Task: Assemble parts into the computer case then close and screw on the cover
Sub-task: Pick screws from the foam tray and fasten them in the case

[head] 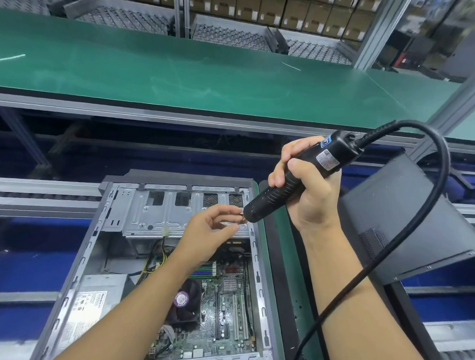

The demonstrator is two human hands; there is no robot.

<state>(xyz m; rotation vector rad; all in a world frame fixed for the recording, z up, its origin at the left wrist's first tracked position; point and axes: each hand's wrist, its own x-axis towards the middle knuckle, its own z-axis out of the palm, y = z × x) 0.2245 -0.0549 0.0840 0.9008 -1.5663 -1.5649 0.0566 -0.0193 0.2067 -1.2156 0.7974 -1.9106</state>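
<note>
An open computer case (83,263) lies on its side on the left part of a green-topped desk (286,259), its inside facing up. Inside it, a silver drive cage (156,209) sits at the far end, a power supply (92,303) at the near left and a motherboard (230,309) at the near right.

The right hand (309,193) is wrapped firmly around a black electric screwdriver (264,205), tilted with its tip down and to the left, above the case's far right corner. Its thick cable (443,172) loops out to the right and back under the forearm.

The left hand (208,229) reaches over the case, with thumb and fingertips pinched narrowly at the screwdriver's tip. Whether a screw sits between them is too small to tell.

A dark cover panel (410,222) stands tilted by the desk's right edge.
</note>
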